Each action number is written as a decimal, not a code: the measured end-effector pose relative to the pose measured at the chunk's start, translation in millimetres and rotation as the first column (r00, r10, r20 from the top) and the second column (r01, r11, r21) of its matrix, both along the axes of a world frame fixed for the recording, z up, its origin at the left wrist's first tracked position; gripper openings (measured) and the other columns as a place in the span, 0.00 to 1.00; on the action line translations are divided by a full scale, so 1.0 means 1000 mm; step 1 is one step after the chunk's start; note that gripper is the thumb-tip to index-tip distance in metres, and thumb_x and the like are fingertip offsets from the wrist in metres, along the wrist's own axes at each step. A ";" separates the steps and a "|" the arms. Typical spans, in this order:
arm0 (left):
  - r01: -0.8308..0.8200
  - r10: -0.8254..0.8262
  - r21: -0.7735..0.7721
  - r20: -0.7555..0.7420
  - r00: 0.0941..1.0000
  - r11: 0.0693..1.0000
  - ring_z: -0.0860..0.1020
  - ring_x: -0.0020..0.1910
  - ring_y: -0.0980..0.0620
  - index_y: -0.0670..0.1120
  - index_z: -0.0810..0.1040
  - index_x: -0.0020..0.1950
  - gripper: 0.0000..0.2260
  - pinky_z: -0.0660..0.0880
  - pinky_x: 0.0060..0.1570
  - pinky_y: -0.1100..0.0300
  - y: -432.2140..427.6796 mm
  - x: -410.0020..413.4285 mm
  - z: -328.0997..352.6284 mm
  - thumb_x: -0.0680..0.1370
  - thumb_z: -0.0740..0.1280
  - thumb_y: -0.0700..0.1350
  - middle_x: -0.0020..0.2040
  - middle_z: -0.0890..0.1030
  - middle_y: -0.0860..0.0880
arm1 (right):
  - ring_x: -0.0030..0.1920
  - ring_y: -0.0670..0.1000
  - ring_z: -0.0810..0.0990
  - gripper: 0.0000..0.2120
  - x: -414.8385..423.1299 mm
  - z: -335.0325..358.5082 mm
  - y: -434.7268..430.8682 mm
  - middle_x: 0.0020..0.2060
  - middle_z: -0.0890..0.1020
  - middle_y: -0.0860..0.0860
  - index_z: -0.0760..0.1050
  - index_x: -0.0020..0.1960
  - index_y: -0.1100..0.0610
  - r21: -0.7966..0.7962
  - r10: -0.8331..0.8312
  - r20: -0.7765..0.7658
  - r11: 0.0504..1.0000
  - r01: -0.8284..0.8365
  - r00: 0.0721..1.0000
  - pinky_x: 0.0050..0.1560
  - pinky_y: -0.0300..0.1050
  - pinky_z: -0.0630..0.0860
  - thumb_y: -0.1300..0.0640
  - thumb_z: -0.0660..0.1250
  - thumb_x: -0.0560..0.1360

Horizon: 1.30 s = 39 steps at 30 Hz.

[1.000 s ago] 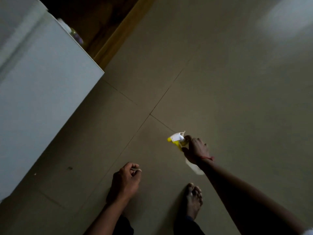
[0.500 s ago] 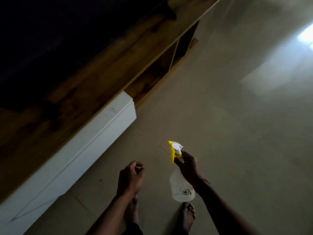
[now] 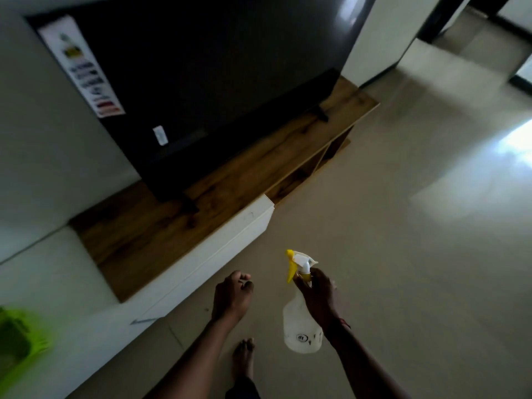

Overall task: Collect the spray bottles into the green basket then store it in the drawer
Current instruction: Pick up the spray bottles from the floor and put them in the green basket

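Note:
My right hand (image 3: 318,296) grips the neck of a translucent white spray bottle (image 3: 300,331) with a yellow and white trigger head, held upright above the floor. My left hand (image 3: 233,295) hangs beside it with its fingers curled into a loose fist, holding nothing. The green basket (image 3: 20,338) shows blurred at the left edge, on top of the white cabinet (image 3: 72,286). A white drawer front (image 3: 201,254) runs along the low unit, to the left of my hands.
A low wooden TV unit (image 3: 230,180) carries a large dark television (image 3: 201,76). Open shelves sit at its right end. Pale tiled floor (image 3: 403,254) spreads to the right toward a doorway. My bare foot (image 3: 244,358) stands below my hands.
The view has tilted up from the floor to the TV unit, and the green basket has come into sight at left. My right hand has turned the bottle upright and raised it.

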State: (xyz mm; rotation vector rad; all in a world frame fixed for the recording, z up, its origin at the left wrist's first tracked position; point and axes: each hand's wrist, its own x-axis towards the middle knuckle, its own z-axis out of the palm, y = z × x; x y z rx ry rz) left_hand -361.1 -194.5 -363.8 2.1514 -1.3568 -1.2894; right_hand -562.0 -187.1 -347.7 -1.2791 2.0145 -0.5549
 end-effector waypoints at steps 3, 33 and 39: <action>-0.027 0.027 -0.054 -0.004 1.000 0.998 0.81 0.52 0.47 0.48 0.81 0.52 0.09 0.68 0.45 0.64 0.016 0.019 0.031 0.75 0.66 0.47 0.54 0.84 0.47 | 0.23 0.40 0.69 0.14 0.032 0.029 0.020 0.21 0.71 0.44 0.69 0.32 0.42 -0.036 0.013 0.027 0.999 -0.012 1.000 0.25 0.36 0.58 0.45 0.72 0.70; -0.607 0.609 -0.059 0.016 0.793 0.793 0.81 0.48 0.49 0.54 0.77 0.43 0.03 0.67 0.42 0.64 0.287 0.417 0.106 0.74 0.66 0.46 0.33 0.79 0.57 | 0.45 0.49 0.81 0.10 0.444 0.109 0.157 0.43 0.83 0.44 0.82 0.47 0.50 -0.008 0.322 0.343 0.940 -0.340 0.882 0.47 0.49 0.79 0.50 0.77 0.67; -0.626 0.640 -0.138 0.101 0.762 0.767 0.83 0.42 0.45 0.44 0.83 0.45 0.11 0.75 0.38 0.61 0.283 0.529 0.100 0.75 0.61 0.42 0.43 0.84 0.45 | 0.45 0.51 0.83 0.07 0.566 0.080 0.142 0.42 0.85 0.46 0.81 0.41 0.48 0.022 0.349 0.296 0.928 -0.372 0.889 0.47 0.56 0.82 0.52 0.77 0.66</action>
